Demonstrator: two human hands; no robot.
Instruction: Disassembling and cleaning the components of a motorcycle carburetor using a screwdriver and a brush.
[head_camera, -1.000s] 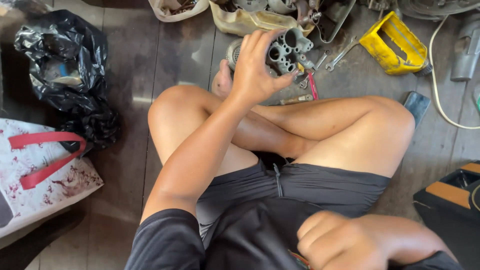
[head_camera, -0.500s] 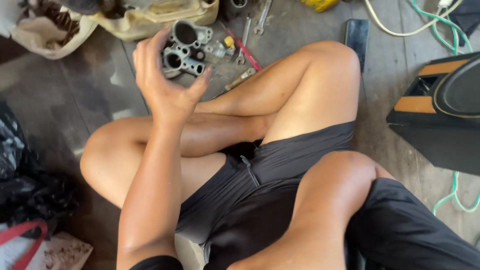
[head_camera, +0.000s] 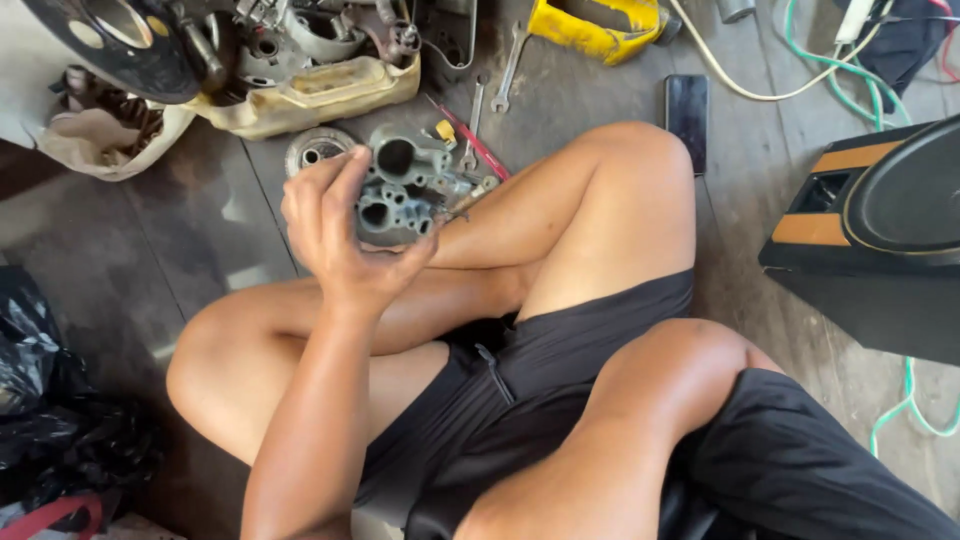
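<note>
I sit cross-legged on a dark wooden floor. My left hand (head_camera: 335, 235) is raised in front of my knees and grips a grey metal carburettor body (head_camera: 400, 190) with several round bores facing me. Fingers wrap its left side and the thumb presses from below. My right forearm (head_camera: 600, 440) runs down to the bottom edge, and that hand is out of the frame. Just beyond the carburettor lie a red-handled screwdriver (head_camera: 472, 138) and a small spanner (head_camera: 472, 115).
A dismantled engine with a cream tank (head_camera: 310, 95) lies at top left, a round metal part (head_camera: 315, 150) beside it. A wrench (head_camera: 508, 70), yellow case (head_camera: 600, 25), dark phone (head_camera: 686, 108), speaker box (head_camera: 880, 230), cables (head_camera: 910, 410) and black bag (head_camera: 40, 400) surround me.
My head has tipped and swung, shifting the view. My left hand keeps hold of the carburettor and has turned it slightly. The right hand has dropped out of view.
</note>
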